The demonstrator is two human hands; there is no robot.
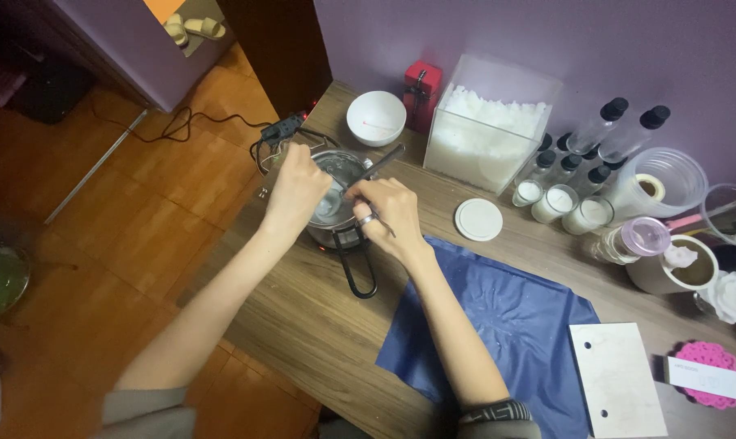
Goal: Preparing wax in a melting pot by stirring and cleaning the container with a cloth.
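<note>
On the desk (319,325) we see a white bowl (376,118) near the back edge, with a small red box (422,93) just beside it against the purple wall. Next to that stands a clear square container of white flakes (486,130). A round white lid (478,219) lies flat in front of it. Further right we find three small jars of white wax (559,203), and behind them black-capped bottles (607,126) lean on the wall. A blue cloth (506,325) spreads across the desk's near side, a white card (620,378) touching its right edge, and a pink doily (709,370) lies beyond.
</note>
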